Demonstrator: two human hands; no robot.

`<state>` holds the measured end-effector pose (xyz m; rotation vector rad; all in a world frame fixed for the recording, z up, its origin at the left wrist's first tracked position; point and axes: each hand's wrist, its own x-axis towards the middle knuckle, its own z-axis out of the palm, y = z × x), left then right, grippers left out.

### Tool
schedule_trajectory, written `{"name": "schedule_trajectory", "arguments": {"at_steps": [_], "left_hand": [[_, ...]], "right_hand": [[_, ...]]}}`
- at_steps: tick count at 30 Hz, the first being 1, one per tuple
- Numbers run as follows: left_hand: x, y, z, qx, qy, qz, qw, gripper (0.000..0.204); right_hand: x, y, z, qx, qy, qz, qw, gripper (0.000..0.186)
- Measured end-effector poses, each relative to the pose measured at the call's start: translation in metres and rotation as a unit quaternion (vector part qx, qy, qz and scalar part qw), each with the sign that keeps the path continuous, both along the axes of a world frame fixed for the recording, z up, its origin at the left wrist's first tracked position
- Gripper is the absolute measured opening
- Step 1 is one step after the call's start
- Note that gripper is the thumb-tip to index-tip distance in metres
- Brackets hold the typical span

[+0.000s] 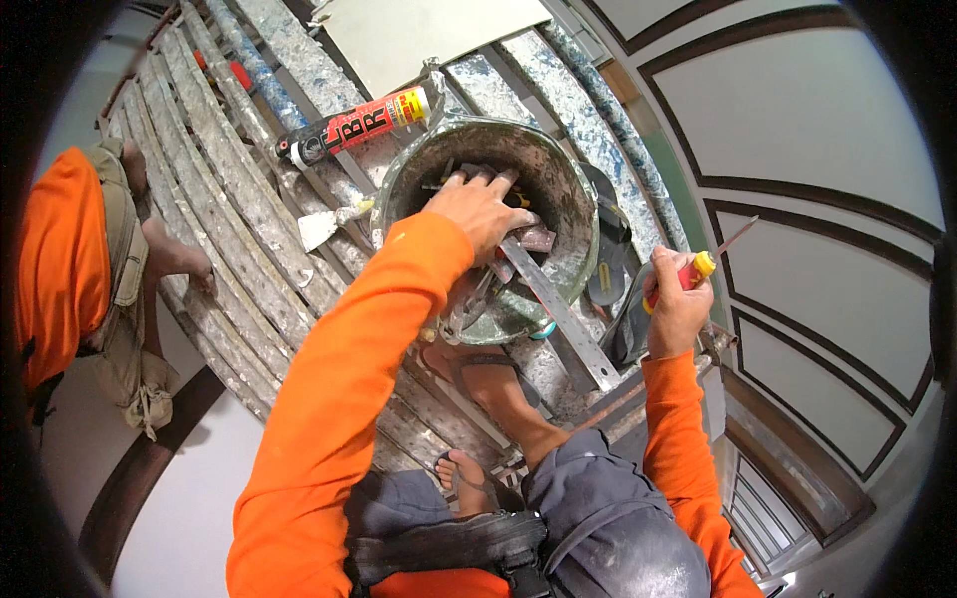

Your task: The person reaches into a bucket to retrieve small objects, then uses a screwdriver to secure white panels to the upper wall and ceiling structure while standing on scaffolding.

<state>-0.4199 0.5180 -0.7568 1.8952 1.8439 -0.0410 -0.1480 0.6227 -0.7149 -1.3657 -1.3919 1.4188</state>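
Observation:
My left hand [478, 209] reaches into a dirty green bucket [538, 304], its fingers spread and bent over jumbled tools, fingertips partly hidden. A flat metal bar [565, 339] slants out of the bucket toward the lower right. Right of the bucket, my right hand [676, 309] is closed on a screwdriver [702, 265] with a red and yellow handle, its thin shaft pointing up-right. A dark sandal [606, 284] lies between that hand and the bucket. A red and black canister [354, 128] lies above-left of the bucket, and a scraper [319, 227] sits beside it on the left.
I am on a paint-spattered slatted metal platform [219, 199], with my foot [493, 394] by the bucket. A pale board [419, 30] lies at the top. A co-worker [60, 259] in orange is at the left edge. Dark-trimmed panels [797, 110] are beyond the platform's right.

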Motion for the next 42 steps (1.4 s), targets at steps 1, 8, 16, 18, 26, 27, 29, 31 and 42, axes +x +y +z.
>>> {"name": "schedule_trajectory", "arguments": {"at_steps": [1,8,16,18,26,27,29,31,42], "left_hand": [[-0.001,0.003,0.005,-0.025,0.005,-0.034,0.999,0.055],[-0.023,0.004,-0.005,0.064,-0.131,0.068,0.987,0.035],[-0.058,-0.028,0.050,0.184,-0.425,0.212,0.860,0.040],[-0.072,-0.046,0.072,0.161,-0.485,0.286,0.811,0.042],[-0.173,-0.071,0.052,0.246,-0.380,0.467,0.760,0.046],[-0.190,-0.073,0.036,0.193,-0.336,0.468,0.794,0.057],[-0.183,-0.047,0.028,0.049,-0.223,0.476,0.849,0.068],[-0.190,-0.033,0.008,-0.028,-0.264,0.378,0.887,0.079],[-0.165,0.002,-0.027,-0.023,-0.220,0.430,0.876,0.057]], "right_hand": [[0.006,-0.003,-0.003,-0.007,-0.010,0.002,1.000,0.033],[0.022,-0.012,-0.016,-0.021,-0.006,-0.025,0.999,0.032],[-0.012,-0.017,0.031,-0.006,-0.036,0.116,0.993,0.012],[-0.027,-0.018,0.035,0.063,-0.116,0.285,0.949,0.014],[-0.102,-0.034,0.005,0.272,-0.432,0.532,0.676,0.013],[-0.109,-0.036,0.003,0.257,-0.487,0.549,0.629,0.013],[-0.110,-0.032,-0.001,0.268,-0.492,0.549,0.620,0.014],[-0.110,-0.022,0.007,0.265,-0.503,0.534,0.626,0.014],[-0.081,0.015,0.058,0.190,-0.360,0.522,0.749,0.020]]}}
